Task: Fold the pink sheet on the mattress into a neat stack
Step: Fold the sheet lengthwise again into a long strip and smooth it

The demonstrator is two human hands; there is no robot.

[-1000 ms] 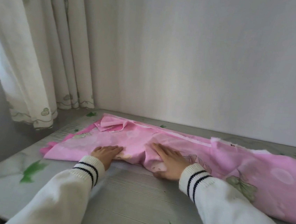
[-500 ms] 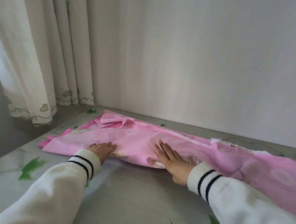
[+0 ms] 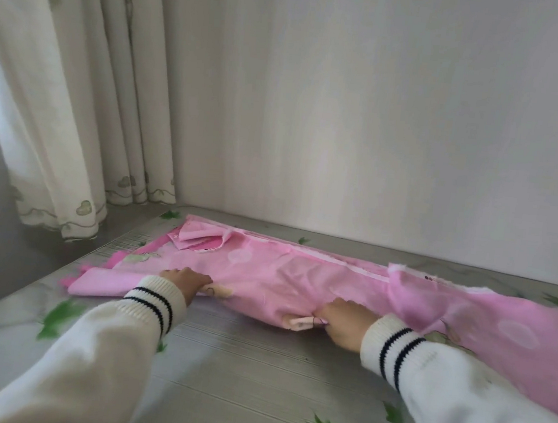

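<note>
A plain white wall point(image 3: 383, 119) rises beyond the hands; cream curtains point(image 3: 58, 102) hang to their left.

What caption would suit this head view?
Both hands, left and right, grip the near edge of a pink sheet on a leaf-print mattress.

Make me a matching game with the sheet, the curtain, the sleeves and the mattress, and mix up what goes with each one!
Things:
1. sheet
2. curtain
3. sleeves
4. mattress

Clues:
A. grey with green leaves
B. white with dark stripes at the cuffs
C. pink, gripped along its near edge
D. cream, hanging at the left

Pairs: 1-C, 2-D, 3-B, 4-A
</note>
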